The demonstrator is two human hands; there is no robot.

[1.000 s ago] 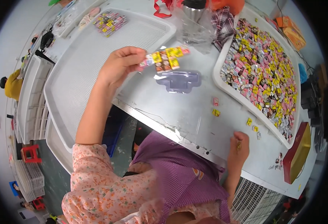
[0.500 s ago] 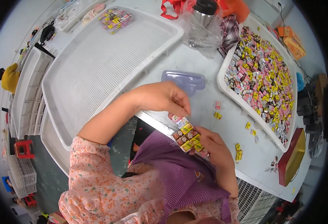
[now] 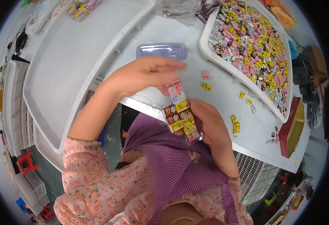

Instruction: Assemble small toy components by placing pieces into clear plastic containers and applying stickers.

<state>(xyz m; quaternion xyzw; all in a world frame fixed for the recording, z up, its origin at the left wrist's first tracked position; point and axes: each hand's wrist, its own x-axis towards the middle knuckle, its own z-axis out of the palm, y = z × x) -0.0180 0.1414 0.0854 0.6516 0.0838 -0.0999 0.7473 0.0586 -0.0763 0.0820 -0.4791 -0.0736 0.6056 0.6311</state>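
A flat block of small wrapped candies (image 3: 182,116), with yellow, brown and pink wrappers set side by side, rests in my right hand (image 3: 212,122). That hand's fingers curl around the block's right side and underneath. A pink and white strip (image 3: 176,92) juts up from the block's top end. My left hand (image 3: 149,73) hovers right by this strip, its fingers stretched out to the right and blurred at the tips. Whether its thumb touches the strip I cannot make out. Beyond the left hand lies a clear bluish plastic tray (image 3: 161,50) on the white table.
A white tray (image 3: 243,71) heaped with wrapped candies stands at the right. Several loose candies (image 3: 206,86) lie before it. At the left is a large white mesh tray (image 3: 70,56) with a candy block (image 3: 82,9) at its far end. A red-and-gold box (image 3: 291,129) sits at the right edge.
The view has shifted, so table things sit higher and further left. My left fingers have spread from a pinch at the strip's end. My right hand keeps hold of the candy block.
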